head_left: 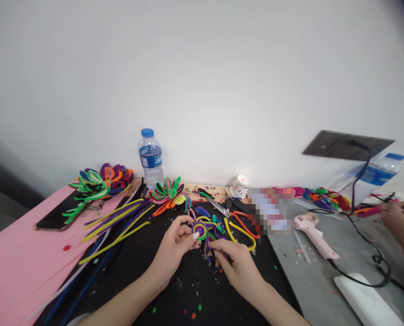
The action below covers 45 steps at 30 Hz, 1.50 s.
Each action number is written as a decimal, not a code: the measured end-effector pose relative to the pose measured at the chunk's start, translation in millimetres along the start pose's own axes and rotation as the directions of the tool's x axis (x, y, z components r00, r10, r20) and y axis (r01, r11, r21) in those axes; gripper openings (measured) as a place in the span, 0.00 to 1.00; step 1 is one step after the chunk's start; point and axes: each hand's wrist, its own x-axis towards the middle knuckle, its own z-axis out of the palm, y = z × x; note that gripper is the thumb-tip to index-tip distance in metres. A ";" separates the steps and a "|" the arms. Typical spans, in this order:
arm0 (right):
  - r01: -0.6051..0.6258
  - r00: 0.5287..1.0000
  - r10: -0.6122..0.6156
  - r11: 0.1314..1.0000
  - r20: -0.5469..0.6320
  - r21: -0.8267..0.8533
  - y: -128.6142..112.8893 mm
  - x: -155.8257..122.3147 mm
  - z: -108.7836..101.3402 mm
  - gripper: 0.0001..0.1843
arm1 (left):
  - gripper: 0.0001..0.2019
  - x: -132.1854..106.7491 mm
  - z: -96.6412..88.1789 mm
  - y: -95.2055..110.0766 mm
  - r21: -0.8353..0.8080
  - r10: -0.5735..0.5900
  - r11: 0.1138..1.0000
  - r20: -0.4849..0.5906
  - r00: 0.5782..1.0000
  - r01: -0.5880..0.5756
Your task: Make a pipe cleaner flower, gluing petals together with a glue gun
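Observation:
A coiled pipe-cleaner flower (199, 231) in purple, yellow and green is pinched between the thumb and fingers of my left hand (179, 240). My right hand (234, 260) has its fingertips closed on a purple and green pipe-cleaner strand (208, 251) hanging from that flower. More looped pipe-cleaner petals in blue, green and purple spread out behind it. Just beyond lie scissors (218, 208), red-handled pliers (244, 222) and a bent yellow pipe cleaner (247, 237).
Finished pipe-cleaner flowers (100, 181) rest over a phone (55, 213) at left. A water bottle (151, 160) and paper cup (239, 186) stand along the wall. At right are a corded pink glue gun (317, 240), a white power bank-like block (367, 299) and another person's hand (397, 222).

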 end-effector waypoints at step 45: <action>0.007 1.000 -0.007 1.000 0.008 -0.015 0.2 -0.8 0.0 0.11 | 0.12 0.9 -0.4 -1.6 0.013 -0.001 1.000 0.022 1.000 0.000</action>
